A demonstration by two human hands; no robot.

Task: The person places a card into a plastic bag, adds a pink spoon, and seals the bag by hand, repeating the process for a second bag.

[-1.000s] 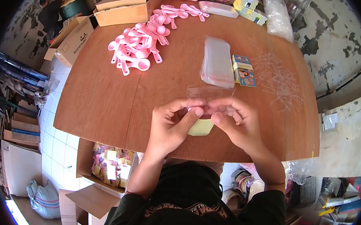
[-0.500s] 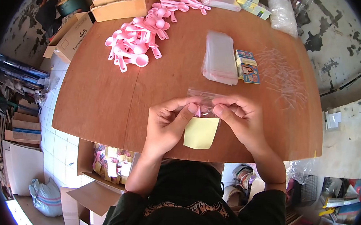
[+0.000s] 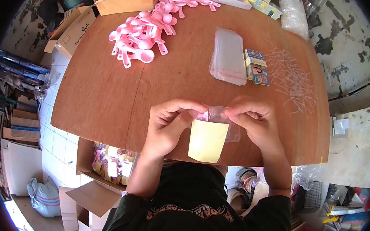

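Between my two hands hangs a clear plastic bag [image 3: 234, 134] with a pale yellow card [image 3: 208, 142] in it, close to the table's near edge. A bit of pink shows at the top of the card, beside my left fingertips; most of it is hidden. My left hand [image 3: 170, 123] pinches the bag's upper left part between thumb and forefinger. Opposite, my right hand [image 3: 255, 120] pinches the upper right part. Farther up the table lie a stack of clear plastic bags [image 3: 228, 56] and a banded bundle of printed cards [image 3: 257, 67].
Pink measuring spoons [image 3: 141, 37] are heaped at the upper left, by a cardboard box [image 3: 126, 0]. Thin clear strips [image 3: 292, 78] lie scattered on the right. Below the table's near edge, an open carton [image 3: 112, 164] holds filled packets. A person [image 3: 51, 9] is at the far left.
The bag's top has been folded or shifted, and its clear plastic now shows out to the right of the card. My hands have spread slightly apart, and the view has shifted a little.
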